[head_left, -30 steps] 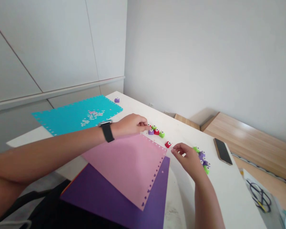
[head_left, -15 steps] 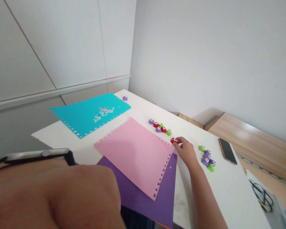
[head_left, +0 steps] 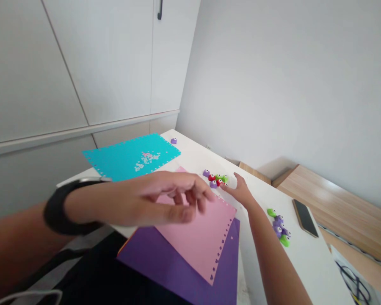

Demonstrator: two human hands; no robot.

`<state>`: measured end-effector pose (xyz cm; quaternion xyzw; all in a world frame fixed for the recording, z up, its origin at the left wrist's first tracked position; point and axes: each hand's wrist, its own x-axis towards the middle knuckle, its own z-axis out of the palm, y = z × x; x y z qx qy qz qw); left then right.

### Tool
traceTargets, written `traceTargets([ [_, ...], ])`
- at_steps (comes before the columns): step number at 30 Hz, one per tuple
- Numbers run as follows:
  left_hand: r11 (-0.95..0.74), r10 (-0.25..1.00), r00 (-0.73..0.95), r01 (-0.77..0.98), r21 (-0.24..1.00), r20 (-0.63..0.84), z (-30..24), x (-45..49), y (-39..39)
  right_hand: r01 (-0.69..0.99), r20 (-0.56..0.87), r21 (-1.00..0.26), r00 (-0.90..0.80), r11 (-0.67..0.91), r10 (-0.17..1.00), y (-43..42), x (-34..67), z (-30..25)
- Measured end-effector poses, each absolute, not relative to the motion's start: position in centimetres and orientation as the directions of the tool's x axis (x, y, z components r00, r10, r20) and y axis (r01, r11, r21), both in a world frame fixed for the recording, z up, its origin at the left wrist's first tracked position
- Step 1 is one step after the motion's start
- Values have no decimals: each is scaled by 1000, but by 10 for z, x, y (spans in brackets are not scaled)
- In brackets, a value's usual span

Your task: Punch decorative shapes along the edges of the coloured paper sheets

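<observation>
My left hand (head_left: 174, 199), with a black watch (head_left: 66, 207) on its wrist, hangs blurred over the pink paper sheet (head_left: 203, 241), fingers loosely curled and holding nothing. My right hand (head_left: 240, 190) reaches the end of a tight cluster of small paper punches (head_left: 216, 179) in red, green and purple. Its fingertips are at a red punch (head_left: 219, 182), and its thumb stands apart. Another cluster of green and purple punches (head_left: 279, 226) lies to the right of my right forearm. A purple sheet (head_left: 178, 271) lies under the pink one.
A teal punched sheet (head_left: 130, 161) with pale paper confetti lies at the far left of the white table (head_left: 193, 152), and a lone purple punch (head_left: 174, 140) stands beyond it. A phone (head_left: 305, 218) lies near the right edge, above a wooden board (head_left: 333, 195).
My right hand has moved the red punch left into the row of punches. My left hand has come back from the lower left to above the pink sheet.
</observation>
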<state>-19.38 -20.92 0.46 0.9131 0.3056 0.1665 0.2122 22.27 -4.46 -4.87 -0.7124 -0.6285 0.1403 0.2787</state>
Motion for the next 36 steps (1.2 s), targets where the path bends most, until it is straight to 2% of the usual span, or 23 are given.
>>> traceTargets([
  [3,-736,627,764,519,436,149,3,-174,-138,731,140,-677,232,-78,963,-32,205,-57],
  [8,-731,623,781,566,381,36,-12,-174,-59,737,245,-675,235,-8,941,-9,159,-79],
  [15,-711,500,863,458,533,-75,-34,-216,-94,756,306,-649,154,88,939,31,113,-88],
  [18,-701,523,850,473,533,-67,-36,-217,-112,751,313,-650,126,116,941,49,90,-87],
  [23,-694,593,805,488,529,35,-41,-201,-133,725,320,-667,69,174,945,69,55,-83],
  [25,-669,613,790,515,536,5,-40,-193,-141,705,316,-687,71,176,946,70,51,-76],
  [28,-619,639,765,575,535,-83,-36,-187,-150,673,306,-724,112,154,945,57,65,-55],
  [30,-595,673,735,600,535,-77,-35,-188,-151,658,296,-741,144,132,944,38,92,-37],
  [34,-550,800,597,685,479,66,-38,-195,-132,671,234,-740,203,39,951,-21,185,-11],
  [36,-537,834,529,715,448,155,-39,-194,-114,719,207,-693,267,-52,941,-53,245,-8],
])
